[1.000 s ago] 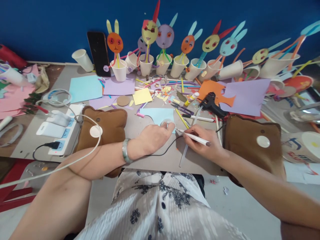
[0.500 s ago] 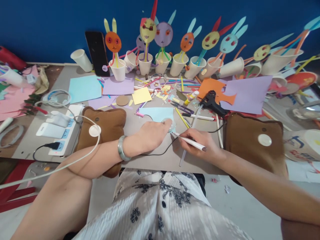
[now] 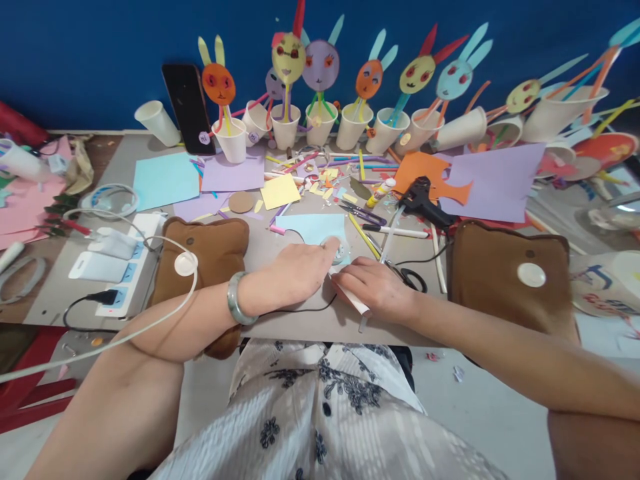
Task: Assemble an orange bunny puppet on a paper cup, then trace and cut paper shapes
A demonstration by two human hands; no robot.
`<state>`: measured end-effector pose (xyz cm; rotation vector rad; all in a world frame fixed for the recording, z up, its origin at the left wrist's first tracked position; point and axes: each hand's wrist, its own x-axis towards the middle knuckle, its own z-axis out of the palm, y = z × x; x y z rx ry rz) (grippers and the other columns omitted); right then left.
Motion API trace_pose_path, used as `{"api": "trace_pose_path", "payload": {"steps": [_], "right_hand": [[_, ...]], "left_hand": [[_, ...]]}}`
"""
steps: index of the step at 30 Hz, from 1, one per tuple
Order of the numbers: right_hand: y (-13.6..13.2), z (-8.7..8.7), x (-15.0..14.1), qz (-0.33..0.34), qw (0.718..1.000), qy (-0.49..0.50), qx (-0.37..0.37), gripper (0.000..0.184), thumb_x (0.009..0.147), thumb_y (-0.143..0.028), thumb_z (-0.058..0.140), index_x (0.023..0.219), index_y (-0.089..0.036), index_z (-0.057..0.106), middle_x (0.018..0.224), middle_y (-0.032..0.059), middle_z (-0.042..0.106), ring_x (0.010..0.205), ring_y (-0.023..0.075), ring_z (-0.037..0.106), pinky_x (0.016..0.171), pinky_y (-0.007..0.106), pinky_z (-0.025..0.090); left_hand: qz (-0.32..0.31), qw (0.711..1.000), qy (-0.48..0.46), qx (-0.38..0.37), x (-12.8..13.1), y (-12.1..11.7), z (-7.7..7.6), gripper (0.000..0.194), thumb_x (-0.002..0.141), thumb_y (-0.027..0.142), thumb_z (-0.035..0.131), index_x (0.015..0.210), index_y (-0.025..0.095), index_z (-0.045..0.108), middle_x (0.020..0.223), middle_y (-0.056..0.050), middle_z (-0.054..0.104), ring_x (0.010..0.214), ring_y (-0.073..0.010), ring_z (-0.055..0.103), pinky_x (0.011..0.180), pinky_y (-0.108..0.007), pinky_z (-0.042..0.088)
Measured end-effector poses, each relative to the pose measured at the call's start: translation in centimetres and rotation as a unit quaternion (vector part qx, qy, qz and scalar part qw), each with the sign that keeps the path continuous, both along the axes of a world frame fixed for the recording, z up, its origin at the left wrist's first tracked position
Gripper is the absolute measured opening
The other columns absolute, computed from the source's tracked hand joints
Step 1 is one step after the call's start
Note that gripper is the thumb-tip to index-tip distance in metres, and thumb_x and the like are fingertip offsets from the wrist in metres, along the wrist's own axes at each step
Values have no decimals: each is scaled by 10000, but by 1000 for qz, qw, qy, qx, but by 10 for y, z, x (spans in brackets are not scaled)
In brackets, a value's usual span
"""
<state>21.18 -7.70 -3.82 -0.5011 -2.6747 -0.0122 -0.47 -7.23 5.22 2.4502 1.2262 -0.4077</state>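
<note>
My left hand (image 3: pixel 295 270), with a bangle at the wrist, presses a small round whitish disc (image 3: pixel 341 251) down onto a light blue paper sheet (image 3: pixel 316 227). Its thumb and fingers are bent at the disc's near side and partly hide it. Close by on the right, my right hand (image 3: pixel 379 288) is closed around a white marker (image 3: pixel 354 298). The marker's tip points to the lower edge of the disc and is hidden between the hands. Black scissor handles (image 3: pixel 414 280) show just beyond the right hand.
Paper cups (image 3: pixel 321 125) with paper rabbit faces line the back wall. A black glue gun (image 3: pixel 425 203), a glue stick (image 3: pixel 381 193) and paper scraps lie ahead. Brown cushions (image 3: pixel 510 287) flank both arms. A white cable crosses over the left forearm near a power strip (image 3: pixel 131 267).
My right hand has swung the marker left around the disc's near edge and turned over, its back now upward. Scissor handles have come into sight. The left hand stays on the disc.
</note>
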Motion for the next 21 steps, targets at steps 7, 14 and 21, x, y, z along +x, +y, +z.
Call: {"api": "trace_pose_path", "payload": {"steps": [7,14,21], "right_hand": [[4,-5,-3,2,1000,3,21,178,1004,-90,497,898,-195,592,733,36,604,650,203,475,707,329,425],[1,-2,3,9,1000,6,-6,160,947,-61,497,926,-187,592,763,47,612,668,207,483,711,337,408],[0,-9,18,-1,999,-9,-32,152,893,-62,565,937,-206,585,765,38,612,668,207,467,699,329,387]], "left_hand": [[-2,1000,3,-7,0,-1,0,460,1003,40,366,1458,41,434,997,-163,769,941,-289,758,788,-360,554],[-3,999,24,-24,3,-1,-2,543,1011,28,358,1553,19,373,1088,-192,773,1032,-308,769,830,-390,564],[-13,1000,22,-13,5,-2,-4,554,1007,22,334,1560,23,374,1003,-154,776,954,-280,778,788,-370,569]]}}
